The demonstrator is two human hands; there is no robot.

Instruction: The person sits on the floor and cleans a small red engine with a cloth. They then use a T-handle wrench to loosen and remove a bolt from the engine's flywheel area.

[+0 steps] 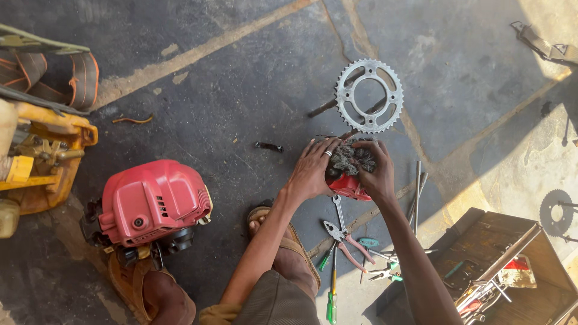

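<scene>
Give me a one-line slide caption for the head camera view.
Both hands, left and right, grip a grimy tangled chain over a red plastic bowl, beside a toothed silver metal sprocket on the floor.

Glossy red plastic cover [153, 201] — bare metal sprocket [369, 95].

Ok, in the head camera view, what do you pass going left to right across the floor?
Yellow machine → red engine cover → left hand → right hand on the red part → wooden toolbox.
</scene>
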